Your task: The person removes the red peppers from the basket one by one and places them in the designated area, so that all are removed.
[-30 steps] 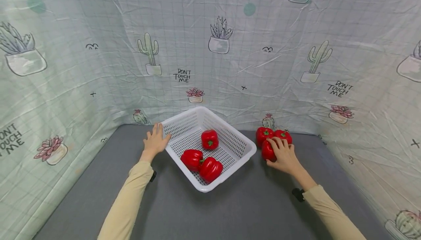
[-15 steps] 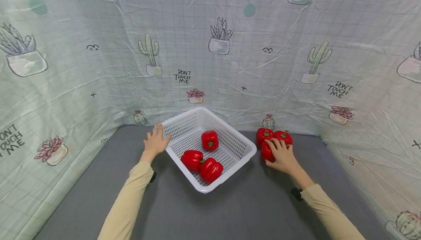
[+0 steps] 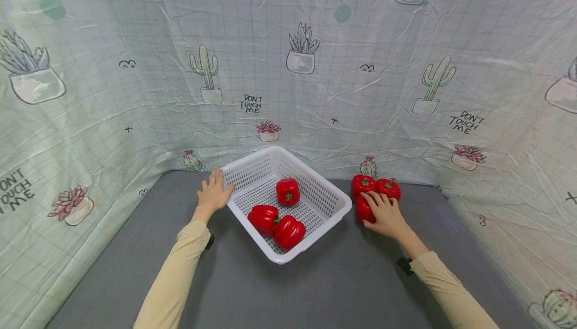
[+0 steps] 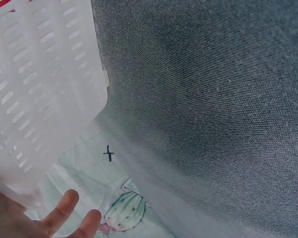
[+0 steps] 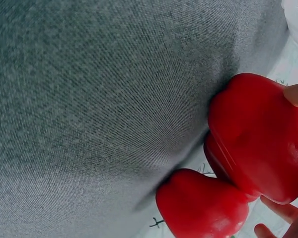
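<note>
Fingers spread, my left hand (image 3: 213,196) touches the left corner of a white perforated plastic basket (image 3: 280,258). The left wrist view shows its thumb side at the basket wall (image 4: 44,84), with two fingertips clear of it. Three red bell peppers lie in the basket: one upright pepper (image 3: 287,192) at the back, a left pepper (image 3: 261,219) and a front pepper (image 3: 289,233). To the right, my right hand (image 3: 386,216) grips a red bell pepper (image 3: 364,212), seen closely in the right wrist view. Two more bell peppers (image 3: 362,185) (image 3: 389,187) stand just behind it.
Everything sits on a grey cloth-covered table (image 3: 315,289). A pale curtain (image 3: 234,68) printed with cacti encloses the back and both sides, meeting the table just behind the basket and the right-hand peppers.
My right hand and the bell pepper it grips have shifted slightly left. My left hand, the basket and the other peppers have stayed put.
</note>
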A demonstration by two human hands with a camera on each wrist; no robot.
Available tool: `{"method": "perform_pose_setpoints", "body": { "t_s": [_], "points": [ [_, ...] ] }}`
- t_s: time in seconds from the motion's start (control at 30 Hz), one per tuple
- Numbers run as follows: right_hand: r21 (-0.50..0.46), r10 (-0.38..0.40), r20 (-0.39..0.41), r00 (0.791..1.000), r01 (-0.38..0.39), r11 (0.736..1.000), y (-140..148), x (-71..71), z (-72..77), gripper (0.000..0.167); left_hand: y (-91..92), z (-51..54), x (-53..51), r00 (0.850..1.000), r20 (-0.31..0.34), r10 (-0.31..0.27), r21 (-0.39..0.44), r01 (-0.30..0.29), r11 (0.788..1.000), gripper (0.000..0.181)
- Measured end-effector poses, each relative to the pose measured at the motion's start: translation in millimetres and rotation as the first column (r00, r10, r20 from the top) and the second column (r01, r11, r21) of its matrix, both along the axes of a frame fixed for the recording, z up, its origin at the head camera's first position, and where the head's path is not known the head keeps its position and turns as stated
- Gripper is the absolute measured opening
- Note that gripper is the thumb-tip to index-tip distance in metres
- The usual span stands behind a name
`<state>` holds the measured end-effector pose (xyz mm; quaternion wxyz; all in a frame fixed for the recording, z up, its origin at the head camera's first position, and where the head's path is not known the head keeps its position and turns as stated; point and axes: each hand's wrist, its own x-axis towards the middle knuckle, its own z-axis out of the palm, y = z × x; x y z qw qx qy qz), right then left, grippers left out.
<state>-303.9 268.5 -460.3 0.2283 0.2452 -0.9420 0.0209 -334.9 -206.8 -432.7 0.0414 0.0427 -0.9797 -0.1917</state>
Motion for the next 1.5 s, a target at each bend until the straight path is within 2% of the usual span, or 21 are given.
{"method": "perform_pose_setpoints", "body": {
  "t_s": [0.23, 0.53, 0.83, 1.13, 1.5],
  "points": [
    [-0.006, -0.008, 0.046, 0.999, 0.009, 1.0, -0.1, 0.3, -0.5, 0.081, 0.1, 2.8, 1.4, 1.0, 0.013, -0.011, 0.006, 0.011, 1.0, 0.07],
    [0.015, -0.01, 0.035, 0.999, 0.009, 1.0, -0.4, 3.9, 1.2, 0.079, 0.1, 3.4, 2.1, 1.0, 0.021, -0.01, 0.005, 0.009, 1.0, 0.071],
    [0.032, -0.014, -0.024, 1.0, 0.015, 0.999, -0.3, 0.9, -0.8, 0.078, -0.4, 3.0, 1.8, 1.0, 0.014, -0.003, 0.002, 0.003, 1.0, 0.07],
    [0.008, -0.013, -0.014, 1.0, 0.014, 1.0, 1.7, -0.8, -3.2, 0.078, 0.1, 4.5, 2.3, 1.0, 0.021, 0.001, -0.004, -0.001, 1.0, 0.071],
    [0.001, -0.022, 0.007, 1.0, 0.022, 1.0, -2.2, 3.7, 5.0, 0.078, 0.4, 2.5, 2.0, 1.0, 0.013, 0.002, 0.003, -0.003, 1.0, 0.071]
  ]
}}
